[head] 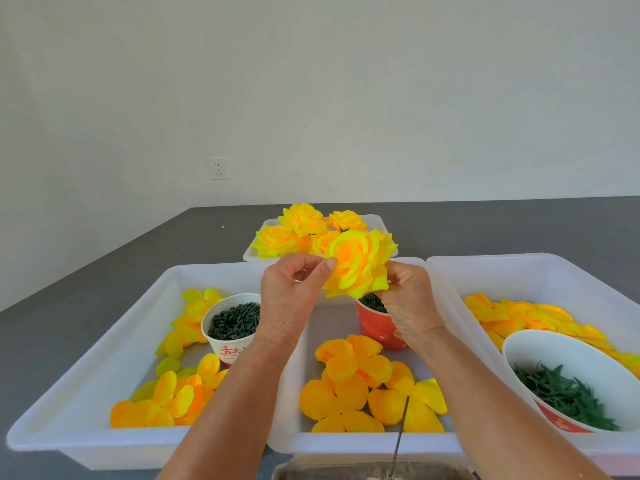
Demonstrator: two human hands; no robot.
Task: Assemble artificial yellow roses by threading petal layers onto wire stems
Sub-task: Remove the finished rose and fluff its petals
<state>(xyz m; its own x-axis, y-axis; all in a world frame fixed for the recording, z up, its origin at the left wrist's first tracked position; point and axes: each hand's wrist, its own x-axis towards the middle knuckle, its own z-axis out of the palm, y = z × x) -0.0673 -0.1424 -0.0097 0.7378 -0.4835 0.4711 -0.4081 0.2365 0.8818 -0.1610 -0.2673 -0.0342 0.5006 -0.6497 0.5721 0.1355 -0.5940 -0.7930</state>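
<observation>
- I hold the nearly built yellow rose (358, 263) up over the far edge of the middle tray (363, 441), face toward me, probably so I can check how the layers sit.
- My right hand (408, 299) grips it from beneath, fingers curled under the bloom; the stem there is hidden.
- My left hand (291, 292) pinches an outer petal edge between thumb and forefinger, other fingers loosely curled, likely to fluff or straighten it.
- Below, loose petal layers (360, 386) lie on the middle tray's floor, a thin wire (400, 434) crossing its near edge.
- A red cup (379, 329) of green parts sits right under my right hand, close enough to knock.
- A white cup (232, 322) of dark green pieces stands in the left tray (69, 417); a bowl of green leaves (568, 393) in the right tray.
- Finished roses (294, 230) fill the far tray.
</observation>
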